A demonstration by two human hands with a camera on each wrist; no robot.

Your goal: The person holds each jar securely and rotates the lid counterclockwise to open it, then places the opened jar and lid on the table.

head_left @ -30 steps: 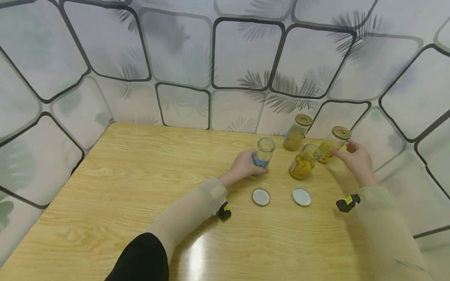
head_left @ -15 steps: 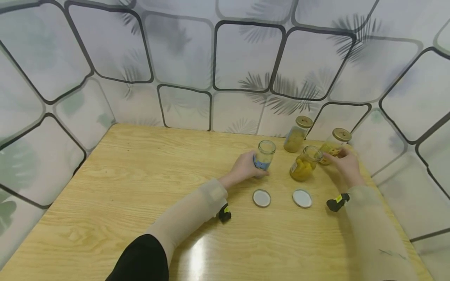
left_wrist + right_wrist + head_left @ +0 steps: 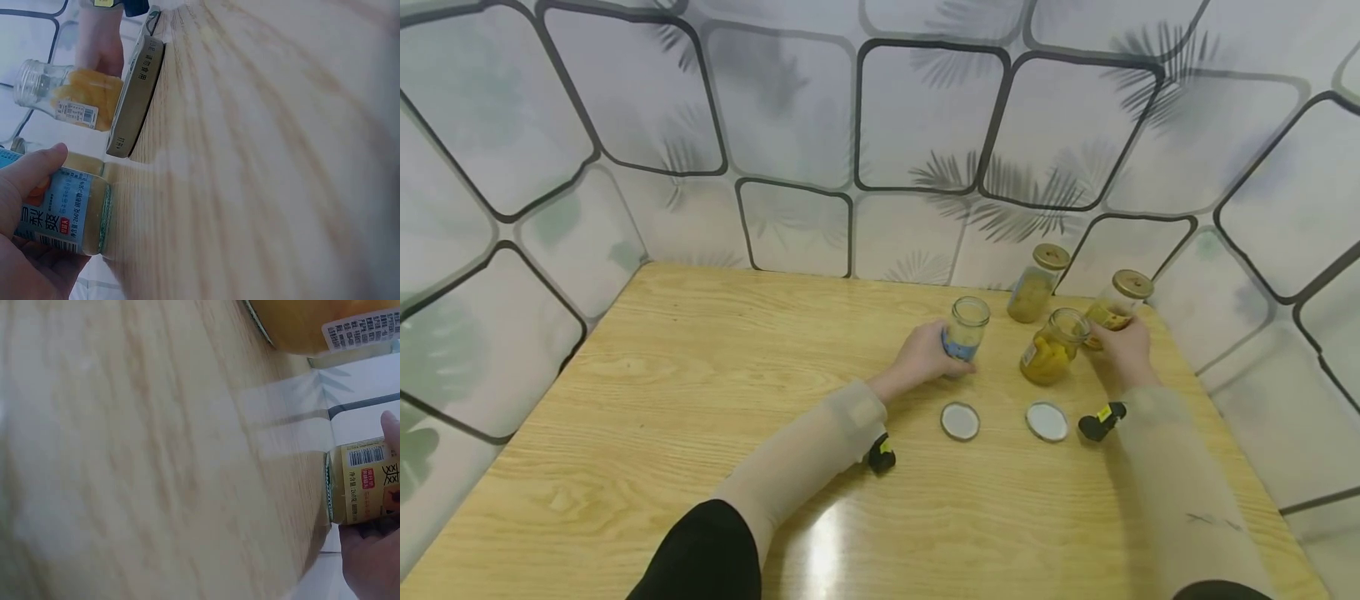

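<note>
In the head view my left hand (image 3: 925, 354) grips a lidless glass jar (image 3: 964, 333) with a blue label (image 3: 70, 206), standing upright on the table. My right hand (image 3: 1127, 346) is around a gold-lidded jar (image 3: 1116, 302) at the back right; its yellow label (image 3: 362, 481) shows in the right wrist view, with thumb and fingers on either side. Between the hands stands an uncapped jar of yellow fruit pieces (image 3: 1045, 358). Two loose lids, a left one (image 3: 959, 422) and a right one (image 3: 1047, 422), lie pale side up in front of the jars.
Another gold-lidded jar (image 3: 1032, 290) stands behind the fruit jar, close to the patterned back wall (image 3: 790, 225). The wooden table (image 3: 700, 358) stretches away to the left. A side wall (image 3: 1285, 392) borders the table on the right.
My right hand has moved left and closed around the yellow-labelled jar, which stays in place. The left hand keeps its grip on the blue-labelled jar, hardly moving.
</note>
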